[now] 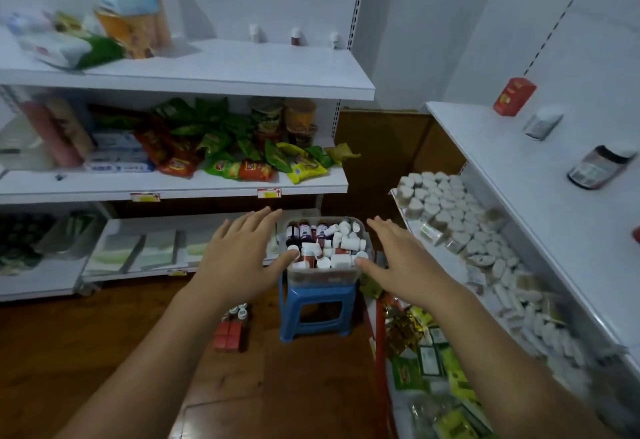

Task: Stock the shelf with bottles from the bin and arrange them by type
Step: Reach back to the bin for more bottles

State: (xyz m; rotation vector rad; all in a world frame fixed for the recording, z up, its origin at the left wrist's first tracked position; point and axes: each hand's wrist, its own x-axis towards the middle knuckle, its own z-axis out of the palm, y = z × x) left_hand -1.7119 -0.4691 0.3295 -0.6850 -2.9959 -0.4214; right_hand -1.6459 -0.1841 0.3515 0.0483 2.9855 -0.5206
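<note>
Flanking bin (323,274) on blue stool (317,314); wooden floor (104,352)

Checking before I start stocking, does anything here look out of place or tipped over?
Yes. A dark glass jar lies on its side on the white right-hand shelf. A few small white-capped bottles stand on the wooden floor, not shelved.

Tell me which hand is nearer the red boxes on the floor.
Left. The left hand is above the red boxes, left of the bin; the right hand is beyond the bin's other side.

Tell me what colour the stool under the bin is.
Blue; the stool shows clearly in the head view.
</note>
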